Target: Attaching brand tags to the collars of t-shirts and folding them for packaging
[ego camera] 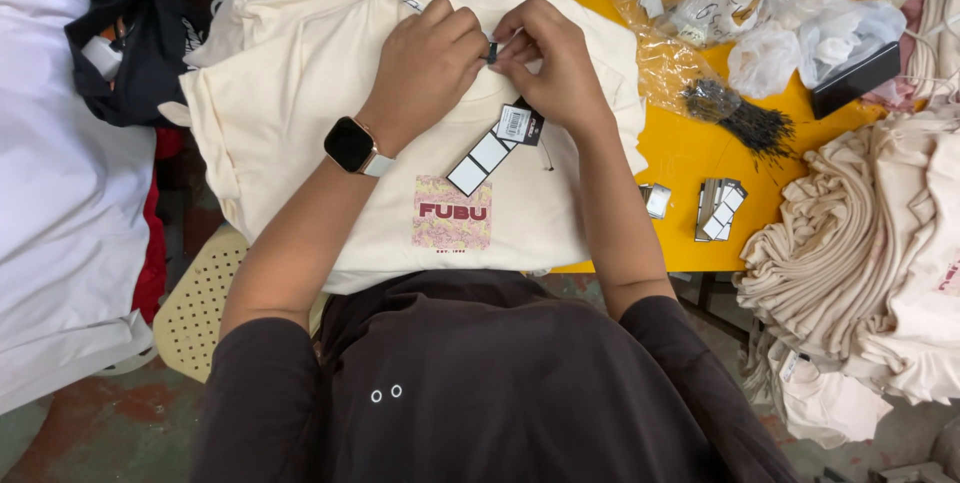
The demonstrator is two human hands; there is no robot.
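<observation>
A cream T-shirt (330, 133) with a small red and pink chest print lies on top of a stack on the yellow table (690, 158). My left hand (430, 63), with a dark smartwatch on the wrist, and my right hand (548, 61) meet at the shirt's collar. Both pinch a small dark fastener between the fingertips. A black and white paper hang tag (495, 148) hangs from it and rests on the shirt below my hands.
A pile of black tag strings (745, 121) and small stacks of tags (718, 208) lie right of the shirt. Clear plastic bags (740, 3) sit at the back right. More folded cream shirts (870, 263) are heaped at the right. A black bag (135, 38) is at left.
</observation>
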